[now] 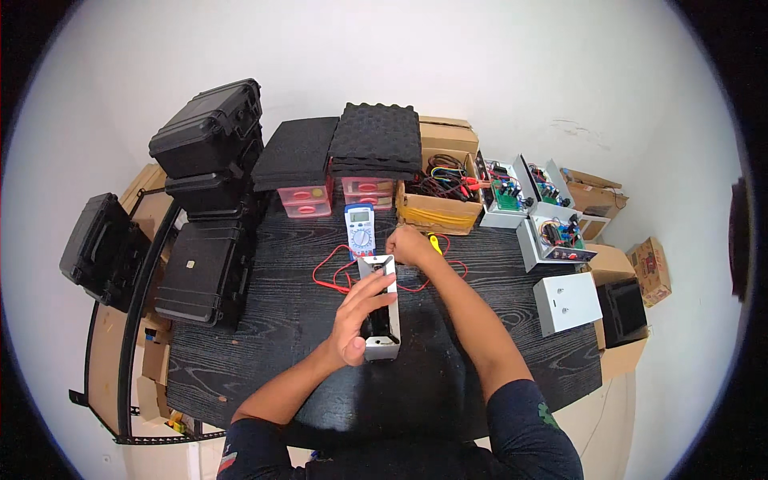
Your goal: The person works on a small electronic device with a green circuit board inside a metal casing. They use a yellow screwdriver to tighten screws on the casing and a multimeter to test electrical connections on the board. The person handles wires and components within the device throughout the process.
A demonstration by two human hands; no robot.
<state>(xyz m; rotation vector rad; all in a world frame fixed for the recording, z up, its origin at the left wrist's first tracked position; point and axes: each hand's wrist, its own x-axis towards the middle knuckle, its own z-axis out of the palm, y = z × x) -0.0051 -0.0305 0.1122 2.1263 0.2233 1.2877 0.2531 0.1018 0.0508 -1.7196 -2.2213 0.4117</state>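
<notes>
A narrow white metal box (390,322) with an open top and a dark interior is on the black table before me. My left hand (360,318) lies along its left side, fingers stretched over the opening and thumb apart. Beyond the box my right hand (410,246) is closed with its fingers curled down; whatever they hold is hidden. Just left of it a blue-and-white multimeter (361,232) lies face up. Its red test lead (326,283) loops over the table on both sides. A yellow-handled tool (434,244) lies right beside the right hand.
A cardboard box of cables (442,210) and pink drawer units (308,200) topped with black foam (376,136) stand behind. Black hard cases (204,268) are stacked left. Open units with green circuit boards (506,194) and a closed white box (568,304) sit right.
</notes>
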